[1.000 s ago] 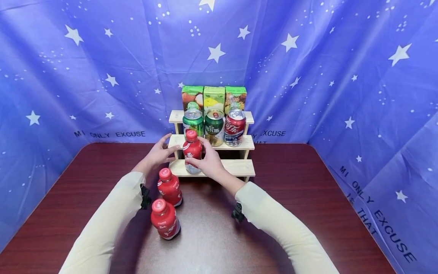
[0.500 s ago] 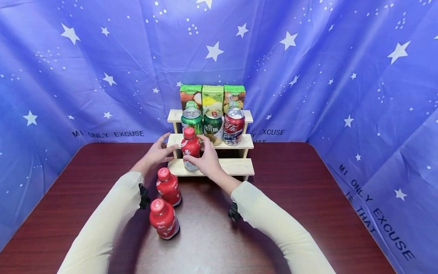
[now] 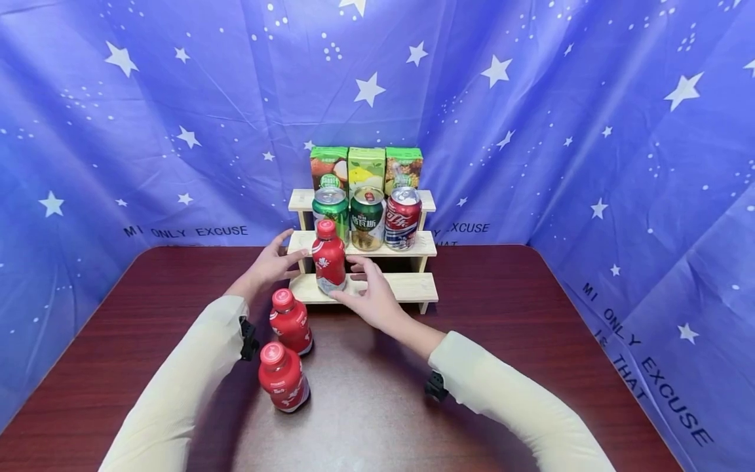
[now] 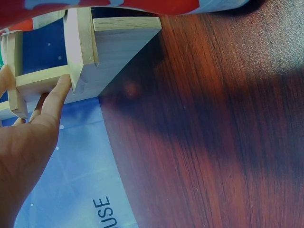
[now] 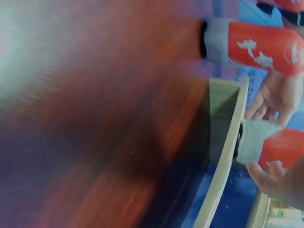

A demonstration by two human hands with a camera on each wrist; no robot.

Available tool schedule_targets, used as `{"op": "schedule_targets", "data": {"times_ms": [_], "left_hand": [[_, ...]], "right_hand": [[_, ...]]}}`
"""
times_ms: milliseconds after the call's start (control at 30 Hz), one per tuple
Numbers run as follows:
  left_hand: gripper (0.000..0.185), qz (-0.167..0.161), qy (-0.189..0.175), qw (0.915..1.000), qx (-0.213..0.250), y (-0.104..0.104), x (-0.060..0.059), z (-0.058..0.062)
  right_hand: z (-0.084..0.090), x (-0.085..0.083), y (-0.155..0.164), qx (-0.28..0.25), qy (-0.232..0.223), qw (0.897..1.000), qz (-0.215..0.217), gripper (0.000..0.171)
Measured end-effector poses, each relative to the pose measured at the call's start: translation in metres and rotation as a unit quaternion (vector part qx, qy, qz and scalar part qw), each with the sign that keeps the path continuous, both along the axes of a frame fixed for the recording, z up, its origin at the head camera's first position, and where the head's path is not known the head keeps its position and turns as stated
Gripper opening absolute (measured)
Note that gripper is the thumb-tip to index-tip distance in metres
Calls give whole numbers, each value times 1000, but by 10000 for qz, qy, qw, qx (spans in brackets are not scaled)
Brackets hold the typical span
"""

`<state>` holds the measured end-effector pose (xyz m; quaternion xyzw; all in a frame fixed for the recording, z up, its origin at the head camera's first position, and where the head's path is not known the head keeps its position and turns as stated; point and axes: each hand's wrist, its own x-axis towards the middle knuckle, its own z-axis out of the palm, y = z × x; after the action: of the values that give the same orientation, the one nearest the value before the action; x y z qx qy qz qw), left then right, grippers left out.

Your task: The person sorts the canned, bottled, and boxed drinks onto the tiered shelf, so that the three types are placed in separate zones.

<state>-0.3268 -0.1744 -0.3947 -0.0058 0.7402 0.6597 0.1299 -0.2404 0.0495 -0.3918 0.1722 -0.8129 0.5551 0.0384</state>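
Standing on the lowest step of the small three-step wooden rack (image 3: 407, 286) is a red plastic bottle with a red cap (image 3: 329, 257), close to that step's left end. The right hand (image 3: 371, 298) is just beside the bottle, on its right and a little nearer the person. Its fingers are spread and relaxed, and its fingertips (image 3: 341, 295) are low by the bottle's foot at the step's front edge. I cannot tell if they touch the bottle.

The left hand (image 3: 273, 264) is flat and wide, holding nothing. Its fingers press on the rack's left end, by the post under the middle step; the left wrist view shows a fingertip (image 4: 62, 84) on the wood.

To the right of the right hand, the lowest step is bare all the way to its right edge. Behind the hands, three drink cans (image 3: 367, 218) fill the middle step, and three green juice cartons (image 3: 366, 167) stand on the top one.

Near the left arm, two more red bottles (image 3: 290, 321) stand on the dark brown wooden worktop (image 3: 531, 341). The worktop right of the right arm is open.
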Motion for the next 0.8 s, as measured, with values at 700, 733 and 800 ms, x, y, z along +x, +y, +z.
{"op": "schedule_targets", "data": {"times_ms": [700, 733, 800], "left_hand": [[76, -48, 46, 10000, 2, -1, -1, -2], [76, -68, 65, 10000, 17, -1, -1, -2], [76, -82, 77, 9999, 30, -1, -1, -3]], "right_hand": [[-35, 73, -13, 548, -122, 9650, 2562, 67], [-37, 76, -16, 571, -128, 9642, 2587, 70], [-41, 80, -21, 602, -198, 9622, 2648, 73]]}}
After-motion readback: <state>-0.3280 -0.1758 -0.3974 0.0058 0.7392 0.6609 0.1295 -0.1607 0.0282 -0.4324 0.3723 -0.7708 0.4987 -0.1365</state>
